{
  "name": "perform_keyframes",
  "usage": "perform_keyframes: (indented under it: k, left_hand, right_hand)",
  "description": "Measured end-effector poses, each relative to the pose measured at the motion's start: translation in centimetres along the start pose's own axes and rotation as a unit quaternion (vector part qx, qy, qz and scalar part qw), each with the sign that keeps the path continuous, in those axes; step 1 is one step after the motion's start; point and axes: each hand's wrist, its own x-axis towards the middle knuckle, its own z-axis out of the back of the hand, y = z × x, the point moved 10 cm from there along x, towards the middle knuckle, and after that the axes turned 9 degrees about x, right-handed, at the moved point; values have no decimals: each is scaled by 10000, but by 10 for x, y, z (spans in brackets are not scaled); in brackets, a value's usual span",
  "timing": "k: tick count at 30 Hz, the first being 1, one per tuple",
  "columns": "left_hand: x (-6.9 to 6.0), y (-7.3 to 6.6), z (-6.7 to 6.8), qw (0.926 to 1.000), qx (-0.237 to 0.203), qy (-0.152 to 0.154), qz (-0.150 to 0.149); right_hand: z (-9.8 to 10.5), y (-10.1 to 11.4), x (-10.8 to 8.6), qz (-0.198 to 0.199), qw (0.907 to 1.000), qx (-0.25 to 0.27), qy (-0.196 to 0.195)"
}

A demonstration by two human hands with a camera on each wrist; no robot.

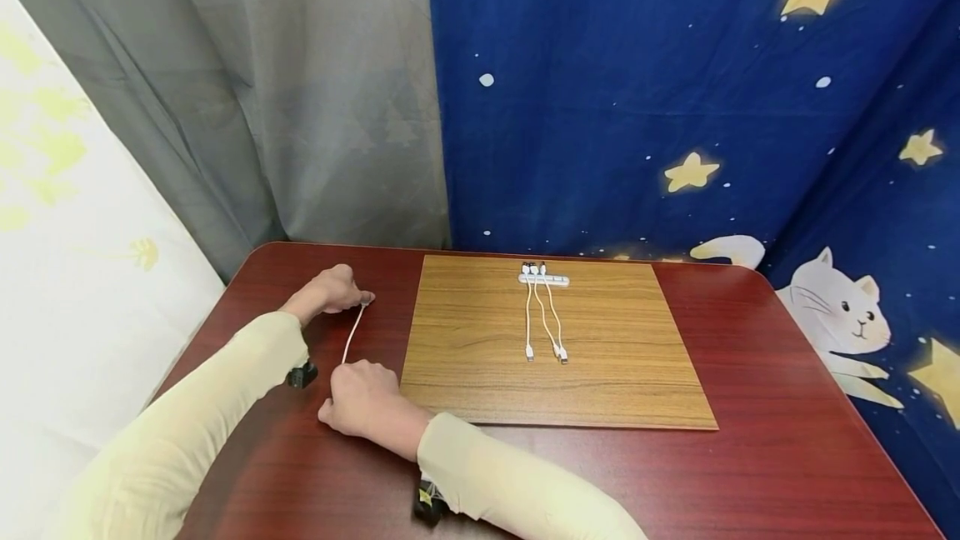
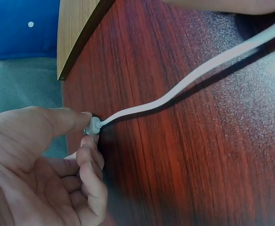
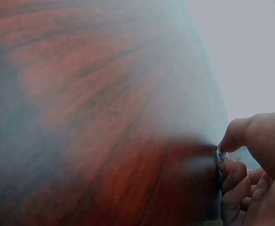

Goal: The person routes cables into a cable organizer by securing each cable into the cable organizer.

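Observation:
A short white charging cable (image 1: 352, 332) stretches between the two hands over the left part of the table. My left hand (image 1: 333, 288), farther from me, pinches the plug (image 2: 94, 125) at one end between thumb and fingertips, its other fingers curled. Nearer, my right hand (image 1: 365, 400) lies just left of the wooden board; in the right wrist view its thumb and finger pinch a small metal-tipped plug (image 3: 219, 153), mostly covered. In the left wrist view the cable bends gently and casts a shadow on the table.
On the wood-grain board (image 1: 480, 390) a white cable holder (image 1: 557, 281) lies near the far edge. Three white cables (image 1: 528, 315) run from it toward me, plugs at both ends. The board lies on a dark red table (image 1: 750, 473); curtains (image 1: 585, 107) hang behind.

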Motion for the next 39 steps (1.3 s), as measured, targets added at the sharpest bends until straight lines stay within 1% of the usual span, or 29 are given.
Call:
perform_keyframes:
  k: [2,6,11,14,16,21,30,34,39]
  left_hand:
    - [-2,0,0,10000,32,-27,14]
    - [-1,1,-1,10000,49,-2,13]
    - [0,7,-2,9999,-71,50,93]
    - [-2,8,-2,9998,-157,29,98]
    - [-3,8,0,9997,-211,-30,93]
    - [-8,7,10,9989,-371,-288,79]
    - [-9,14,15,9932,-1049,-495,81]
    - [-11,14,20,9914,-1152,-622,40]
    - [-15,11,25,9894,-1234,-770,-8]
  right_hand:
    - [0,0,-1,46,10000,37,-19]
    - [0,0,-2,53,10000,22,-43]
    - [2,-1,-2,18,9999,-41,-90]
    - [4,-1,-2,41,9999,-27,-95]
    - [6,-2,-2,14,9999,-15,-100]
    - [10,-8,-4,-37,9999,-25,-144]
    - [21,-18,-9,3,9994,-8,-357]
    - [26,-22,-12,99,9990,82,-424]
    - [33,-29,-15,172,9982,166,-548]
